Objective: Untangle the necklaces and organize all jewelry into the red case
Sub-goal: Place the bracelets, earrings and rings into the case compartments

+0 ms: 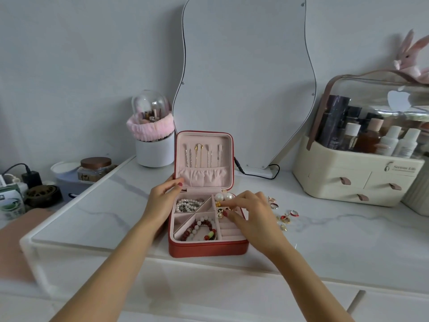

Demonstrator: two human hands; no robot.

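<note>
Soft even daylight, faint shadows, no strong glare; wide-angle bending at edges, slight overall softness

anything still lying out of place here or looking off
Yes: a scatter of small rings and earrings still lies loose on the marble tabletop, right of the open red case. The right hand works at the case's right compartments; the left hand steadies its left edge. Nothing looks spilled or damaged.
</note>
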